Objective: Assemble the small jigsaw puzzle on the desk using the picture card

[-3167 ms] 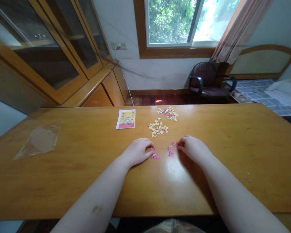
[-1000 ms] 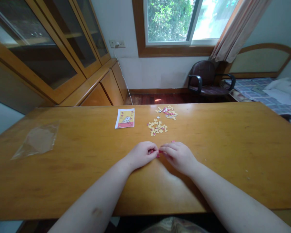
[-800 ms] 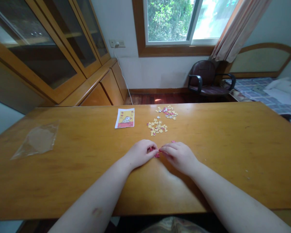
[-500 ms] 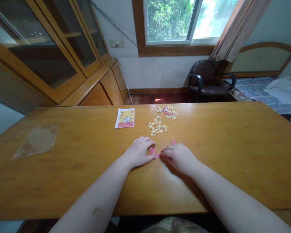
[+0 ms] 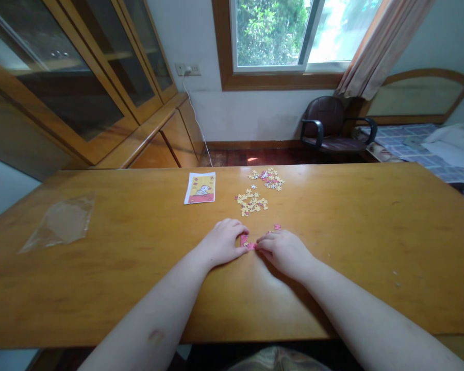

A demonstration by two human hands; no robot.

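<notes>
Both hands rest on the wooden table (image 5: 371, 247), fingertips meeting over a small cluster of pink puzzle pieces (image 5: 245, 241). My left hand (image 5: 221, 242) lies with curled fingers, its fingertips pressing the pieces from the left. From the right, my right hand (image 5: 283, 249) pinches at the same pieces with bent fingers. One loose pink piece (image 5: 277, 226) lies just beyond the right hand. Further off are two heaps of yellow and pink pieces (image 5: 251, 202) (image 5: 268, 179) and the puzzle's picture card (image 5: 200, 188).
A clear plastic bag (image 5: 60, 221) lies at the table's left. Wooden glass-door cabinets (image 5: 81, 77) stand on the left. Behind the table are a window, a dark armchair (image 5: 332, 129) and a bed at the right.
My right hand came in from the right until its fingertips met the left hand's over the pink pieces. In the last second both hands barely shifted; the pink pieces show a little more between them.
</notes>
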